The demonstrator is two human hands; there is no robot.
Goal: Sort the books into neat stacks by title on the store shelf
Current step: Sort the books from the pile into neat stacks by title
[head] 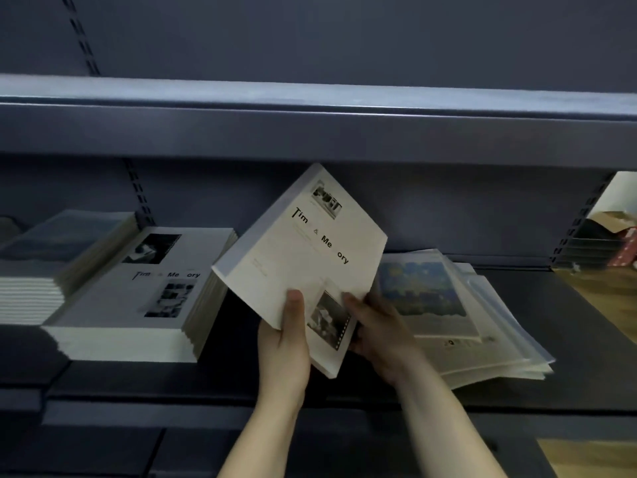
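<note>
Gripping a white book (300, 257) by its near corner, our left hand (286, 343) had the thumb pressed flat on the cover and the fingers curled out of sight beneath. Our right hand (375, 329) clasped the book's right edge, thumb on the cover near a small dark photo, remaining fingers hidden behind. We held the book tilted, raised off the dark shelf (568, 339), its far corner up near the front lip of the upper shelf (310, 132). Its cover read partly "Tim & Me ory".

Just left of the held book lay a neat stack (138, 305) whose top cover carried the same lettering and two dark photos. Farther left, touching that stack, sat another stack (44, 267) with a bluish cover; its title was too blurred to read. To the right, behind our right hand, a loose, fanned pile (448, 305) with a blue-and-yellow picture on top lay askew on the shelf.
</note>
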